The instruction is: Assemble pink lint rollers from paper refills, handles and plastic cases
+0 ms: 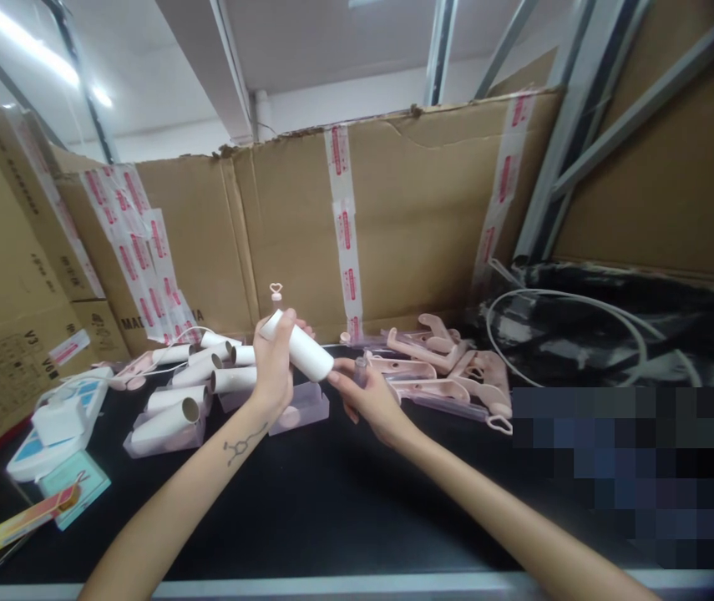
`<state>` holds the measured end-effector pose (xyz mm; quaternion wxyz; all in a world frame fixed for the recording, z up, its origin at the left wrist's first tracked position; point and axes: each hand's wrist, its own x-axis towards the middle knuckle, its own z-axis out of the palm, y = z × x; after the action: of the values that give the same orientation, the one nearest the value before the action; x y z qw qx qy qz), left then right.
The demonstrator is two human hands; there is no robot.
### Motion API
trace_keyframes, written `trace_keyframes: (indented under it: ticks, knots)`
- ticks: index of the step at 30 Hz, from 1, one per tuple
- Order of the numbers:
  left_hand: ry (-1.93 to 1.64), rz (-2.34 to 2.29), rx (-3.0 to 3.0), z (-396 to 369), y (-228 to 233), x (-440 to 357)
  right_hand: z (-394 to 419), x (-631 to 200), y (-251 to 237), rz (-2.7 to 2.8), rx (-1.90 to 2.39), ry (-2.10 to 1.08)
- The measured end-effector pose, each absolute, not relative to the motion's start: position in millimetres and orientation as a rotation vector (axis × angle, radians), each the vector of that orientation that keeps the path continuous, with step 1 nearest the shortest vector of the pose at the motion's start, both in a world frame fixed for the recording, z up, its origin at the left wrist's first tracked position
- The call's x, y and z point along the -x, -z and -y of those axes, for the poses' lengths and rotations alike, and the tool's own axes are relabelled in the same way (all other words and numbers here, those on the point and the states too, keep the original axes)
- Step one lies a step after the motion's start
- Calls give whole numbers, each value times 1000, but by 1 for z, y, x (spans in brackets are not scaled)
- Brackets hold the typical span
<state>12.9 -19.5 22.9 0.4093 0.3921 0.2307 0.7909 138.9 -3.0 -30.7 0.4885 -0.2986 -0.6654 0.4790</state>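
Note:
A white roll [303, 351], smooth like a paper tube, slants down to the right in my left hand [275, 367], whose thumb and fingers close round it. Above that hand a small pink heart-shaped loop [276, 290] sticks up; its lower part is hidden by the hand. My right hand [372, 396] is closed at the roll's lower end, with the thumb tip touching or very near it. Between its thumb and fingers shows a small translucent piece [362, 367], mostly hidden. Below the roll stands a translucent lilac tray [310, 411] with a pink part inside.
Several white rolls [172, 421] lie left, some in translucent trays. Pink handles [432, 367] are piled right. A power strip [59, 426] and a small teal box [74, 488] sit far left. Cardboard [287, 225] walls the back; a white cable [494, 309] loops right.

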Motion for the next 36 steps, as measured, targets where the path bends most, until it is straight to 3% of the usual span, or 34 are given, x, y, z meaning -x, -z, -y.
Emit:
trace_keyframes:
  ticks: [13,20,25,36]
  knots:
    - [-1998,-687,-1008,13,-11,-14,-6,-130,38,1611,772,-1183]
    - [-2029,-948,-1187,1,-17,4,-14,-127,41,1892,850,-991]
    - [-1591,-1377,-1682,-10,-9,22,-21,-147,41,2205,966,-731]
    - [-456,-1563,-2465,8,12,14,-26,-201,4,2572,998,-385]
